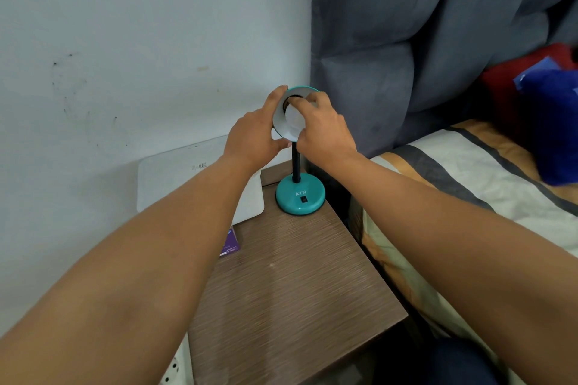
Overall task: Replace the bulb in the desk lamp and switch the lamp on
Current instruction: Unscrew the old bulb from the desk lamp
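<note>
A teal desk lamp stands at the back of a brown bedside table (291, 284). Its round base (299, 197) carries a black rocker switch (303, 199) and a black stem (296, 162). The shade (280, 126), white inside with a teal rim, is tilted toward me. My left hand (255, 131) grips the shade's left edge. My right hand (322, 128) is closed on a white bulb (293, 122) sitting at the dark socket in the shade. The lamp is unlit.
A white flat box (194, 178) leans against the wall left of the lamp. A purple carton (230, 244) peeks out under my left forearm. A bed with a striped cover (469, 184) and grey padded headboard (422, 40) adjoins the table on the right.
</note>
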